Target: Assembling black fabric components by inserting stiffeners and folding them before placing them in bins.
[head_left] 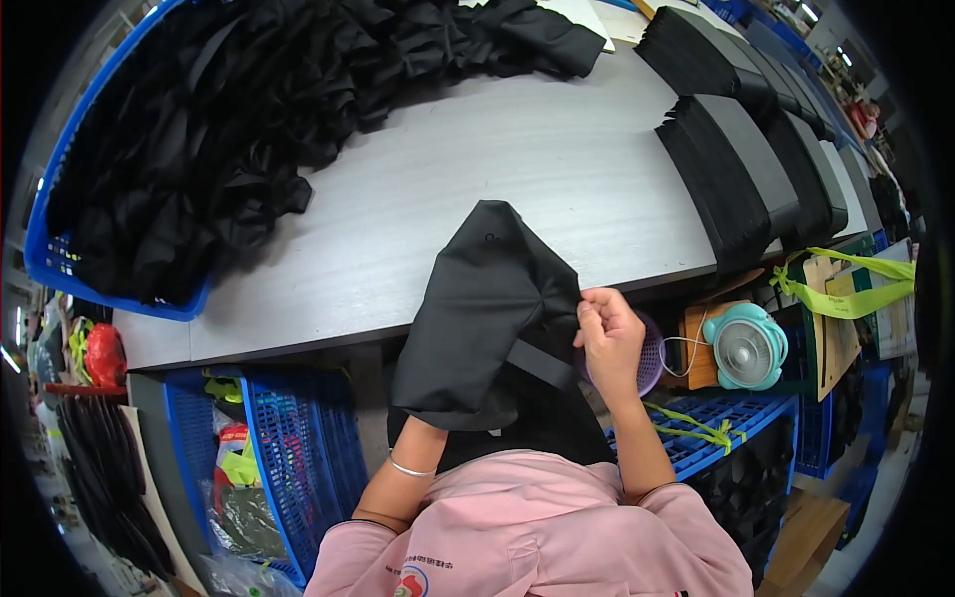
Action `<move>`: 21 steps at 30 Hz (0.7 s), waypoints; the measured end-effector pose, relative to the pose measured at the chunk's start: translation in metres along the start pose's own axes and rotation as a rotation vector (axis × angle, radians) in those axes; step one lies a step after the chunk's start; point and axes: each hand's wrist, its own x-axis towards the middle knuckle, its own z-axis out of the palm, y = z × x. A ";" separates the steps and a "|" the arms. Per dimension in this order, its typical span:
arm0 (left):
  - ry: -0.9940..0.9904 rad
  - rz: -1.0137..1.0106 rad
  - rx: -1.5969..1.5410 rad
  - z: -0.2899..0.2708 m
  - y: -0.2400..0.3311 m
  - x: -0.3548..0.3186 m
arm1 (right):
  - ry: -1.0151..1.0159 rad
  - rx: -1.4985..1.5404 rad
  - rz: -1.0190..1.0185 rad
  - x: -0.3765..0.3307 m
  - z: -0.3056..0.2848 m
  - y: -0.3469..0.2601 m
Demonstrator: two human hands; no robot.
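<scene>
A black fabric piece (477, 308) is draped over my left hand, which is pushed up inside it and hidden; only my left forearm with a thin silver bracelet (410, 468) shows below the cloth. A black strap hangs from the piece. My right hand (609, 333) pinches the fabric's right edge, fingers closed on it. The piece hangs over the front edge of the grey table (477, 169).
A large heap of black fabric (199, 129) fills a blue crate (45, 239) at the left. Stacks of black folded pieces (736, 159) line the table's right side. Blue baskets (288, 458), a small teal fan (746, 346) and yellow-green straps (846, 289) sit below.
</scene>
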 end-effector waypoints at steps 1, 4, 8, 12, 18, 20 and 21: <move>0.005 -0.008 -0.006 -0.002 -0.003 -0.001 | -0.127 0.205 0.175 0.000 0.000 0.000; 0.002 -0.032 -0.043 -0.002 -0.001 -0.011 | -0.125 0.081 -0.041 -0.004 0.004 -0.002; -0.079 -0.079 -0.046 0.002 0.017 -0.029 | -0.074 -0.180 -0.187 -0.008 0.012 -0.003; -0.377 -0.201 0.340 -0.004 0.026 -0.038 | -0.135 -0.170 -0.004 -0.005 0.013 -0.004; 0.017 0.108 0.566 -0.026 -0.004 -0.030 | -0.628 0.588 0.065 -0.005 -0.016 -0.023; 0.043 0.151 0.498 -0.025 -0.009 -0.025 | -0.648 0.554 -0.079 0.001 -0.021 -0.033; -0.040 0.092 0.384 -0.022 -0.008 -0.022 | -0.657 0.482 -0.182 0.007 -0.019 -0.037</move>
